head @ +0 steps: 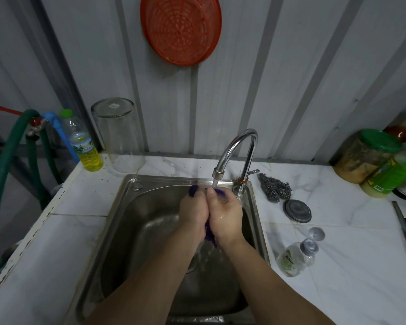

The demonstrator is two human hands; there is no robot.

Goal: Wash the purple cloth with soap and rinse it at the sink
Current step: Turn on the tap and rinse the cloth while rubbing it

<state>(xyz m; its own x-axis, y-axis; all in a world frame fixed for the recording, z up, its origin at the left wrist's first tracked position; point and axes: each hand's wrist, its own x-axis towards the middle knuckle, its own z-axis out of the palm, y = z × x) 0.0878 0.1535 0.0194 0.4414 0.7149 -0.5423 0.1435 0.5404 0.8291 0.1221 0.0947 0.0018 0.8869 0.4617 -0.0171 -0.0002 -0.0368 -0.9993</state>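
Both my hands are pressed together over the steel sink (117, 221), right under the chrome tap (234, 146), which runs water onto them. My left hand (193, 212) and my right hand (225, 216) squeeze the purple cloth (210, 234) between them. Only bits of the cloth show: a tip above my left fingers, a foamy patch by my right thumb, and a tail hanging below the palms. A clear soap pump bottle (293, 256) lies on the counter to the right of the sink.
Right of the sink lie a steel scourer (275, 187), a round metal lid (297, 211) and several jars (366, 156). At the back left stand an upturned glass jar (120, 134), a bottle of yellow liquid (87, 146) and a green hose (7, 165). A red basket (181, 29) hangs on the wall.
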